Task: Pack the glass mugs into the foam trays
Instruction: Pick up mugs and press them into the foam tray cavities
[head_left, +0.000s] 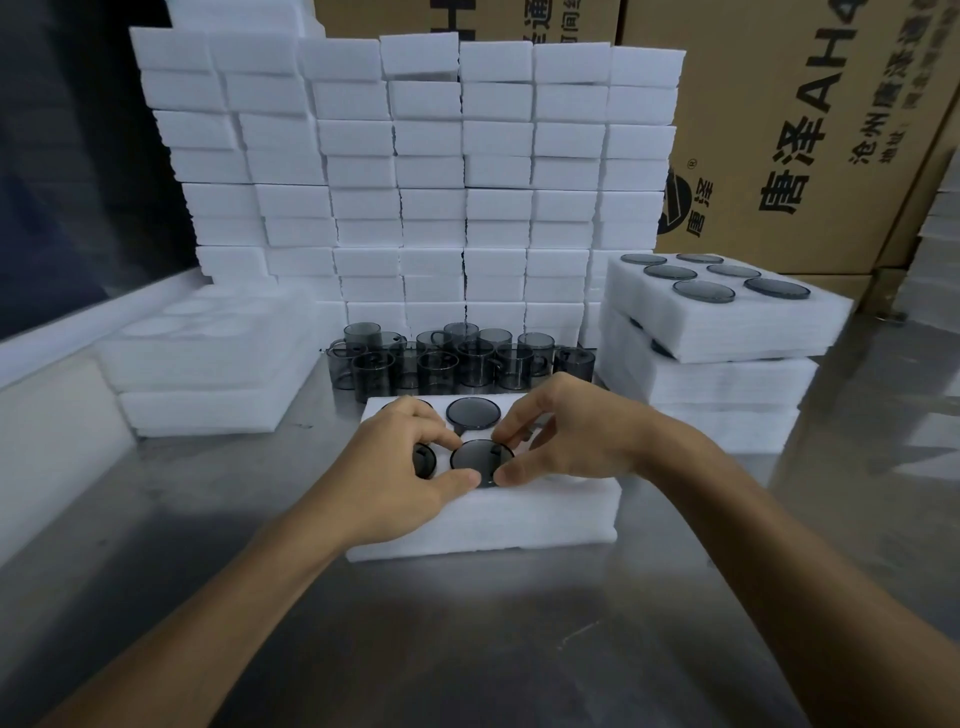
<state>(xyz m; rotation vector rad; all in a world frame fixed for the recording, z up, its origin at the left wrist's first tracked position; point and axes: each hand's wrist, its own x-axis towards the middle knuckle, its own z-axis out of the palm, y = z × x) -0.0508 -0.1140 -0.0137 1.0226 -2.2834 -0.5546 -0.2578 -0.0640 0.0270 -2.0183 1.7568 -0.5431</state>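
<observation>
Two hands on one glass mug (482, 461), front-centre pocket of foam tray (545, 512): left hand (410, 462) and right hand (566, 431) pinch its rim, fingertips curled. Seated mug (473, 413) just beyond grip. Risk: uneven push, mug jams crooked, foam tears. Depth unclear, prob. part-seated.

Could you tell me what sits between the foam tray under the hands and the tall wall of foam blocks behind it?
In the head view, a cluster of loose glass mugs stands on the steel table between the foam tray and the foam blocks.
</observation>
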